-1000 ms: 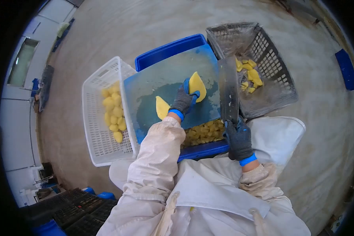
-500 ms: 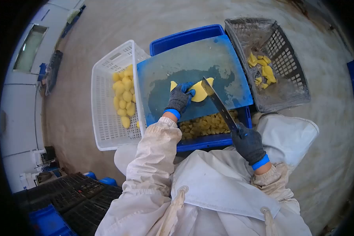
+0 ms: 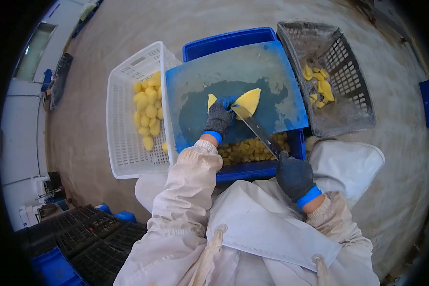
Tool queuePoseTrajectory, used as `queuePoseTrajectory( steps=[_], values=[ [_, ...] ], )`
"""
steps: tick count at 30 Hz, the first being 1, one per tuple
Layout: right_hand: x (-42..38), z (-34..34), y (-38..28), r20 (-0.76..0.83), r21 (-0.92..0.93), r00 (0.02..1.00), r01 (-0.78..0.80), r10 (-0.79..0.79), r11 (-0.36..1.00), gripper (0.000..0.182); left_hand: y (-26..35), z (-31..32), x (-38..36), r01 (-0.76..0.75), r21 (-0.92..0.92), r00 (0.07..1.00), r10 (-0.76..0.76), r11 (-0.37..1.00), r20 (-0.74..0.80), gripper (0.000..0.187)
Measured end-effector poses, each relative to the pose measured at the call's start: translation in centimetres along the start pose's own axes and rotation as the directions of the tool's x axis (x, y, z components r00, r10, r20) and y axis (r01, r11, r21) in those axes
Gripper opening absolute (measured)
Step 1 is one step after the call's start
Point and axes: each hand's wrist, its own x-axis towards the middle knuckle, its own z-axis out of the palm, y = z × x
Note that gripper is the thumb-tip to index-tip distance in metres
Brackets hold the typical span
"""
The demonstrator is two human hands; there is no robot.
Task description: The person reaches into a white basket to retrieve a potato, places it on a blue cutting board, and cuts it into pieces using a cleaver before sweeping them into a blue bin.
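My right hand (image 3: 295, 176), in a dark glove, grips the handle of a wide-bladed knife (image 3: 258, 130). The blade slants up and left across the blue cutting board (image 3: 276, 71), its tip end close beside my left fingers. Also gloved, my left hand (image 3: 220, 116) has its fingers curled over a peeled potato on the board. One yellow potato piece (image 3: 211, 100) shows at the left of those fingers. A larger potato piece (image 3: 249, 101) with a pale flat face stands tilted to their right, past the blade end. The glove hides what lies under the fingers.
At left, a white crate (image 3: 117, 109) holds several whole peeled potatoes (image 3: 150, 112). Under the board's near edge, cut potato pieces (image 3: 252, 151) fill a blue bin (image 3: 252, 171). At right, a grey crate (image 3: 357, 121) contains potato offcuts (image 3: 325, 89). Another blue bin (image 3: 229, 44) sits behind.
The knife has moved left and down toward my left hand. The larger potato piece now stands tilted instead of lying lower on the board. My left hand stays nearly in place.
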Motion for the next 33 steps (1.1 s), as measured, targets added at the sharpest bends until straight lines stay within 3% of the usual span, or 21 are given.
queuePoseTrajectory(
  steps=[7, 10, 12, 14, 16, 21, 25, 27, 30, 33],
  values=[
    [2.2, 0.2, 1.1, 0.089, 0.076, 0.996, -0.002, -0.005, 0.997, 0.018, -0.1, 0.1, 1.4, 0.010, 0.087, 1.000, -0.012, 0.996, 0.023, 0.033],
    [0.7, -0.5, 0.6, 0.128, 0.090, 0.992, -0.005, -0.007, 0.996, 0.017, 0.5, 0.2, 1.8, -0.017, 0.176, 1.000, 0.018, 0.984, 0.000, 0.031],
    [-1.8, -2.3, 0.5, 0.131, 0.103, 0.991, -0.027, 0.014, 0.994, 0.017, 0.5, 0.3, 1.6, -0.016, 0.125, 0.999, 0.020, 0.992, -0.026, 0.030],
    [-2.8, -3.1, 1.3, 0.143, 0.122, 0.989, -0.056, 0.038, 0.991, 0.017, 0.4, -0.1, 1.9, -0.083, 0.149, 0.995, 0.075, 0.985, 0.062, 0.029],
    [-2.9, -3.1, 2.6, -0.026, 0.068, 0.999, -0.033, 0.035, 0.997, 0.017, 0.8, -0.7, 1.8, -0.113, 0.134, 0.992, 0.105, 0.984, 0.069, 0.029],
    [0.0, -3.5, 4.5, -0.096, 0.028, 0.992, 0.079, -0.076, 0.997, 0.016, 0.6, -1.1, 2.8, -0.218, 0.112, 0.971, 0.204, 0.969, 0.123, 0.030],
    [1.9, -4.1, 4.7, -0.071, 0.080, 0.986, 0.156, -0.150, 0.985, 0.016, 0.8, -1.8, 2.9, -0.216, 0.065, 0.962, 0.201, 0.974, 0.185, 0.026],
    [2.5, -4.3, 4.5, 0.040, 0.011, 0.991, 0.124, -0.124, 0.992, 0.017, 0.9, -1.9, 2.9, -0.194, 0.065, 0.958, 0.175, 0.979, 0.229, 0.026],
    [2.7, -3.4, 4.3, 0.114, -0.129, 0.992, 0.063, -0.048, 0.990, 0.019, 0.3, -1.6, 2.9, -0.275, 0.086, 0.954, 0.260, 0.958, 0.151, 0.027],
    [3.4, -1.3, 4.3, 0.150, -0.082, 0.989, 0.024, -0.012, 0.996, 0.019, -0.6, -1.0, 2.6, -0.258, 0.068, 0.951, 0.240, 0.964, 0.196, 0.027]
  ],
)
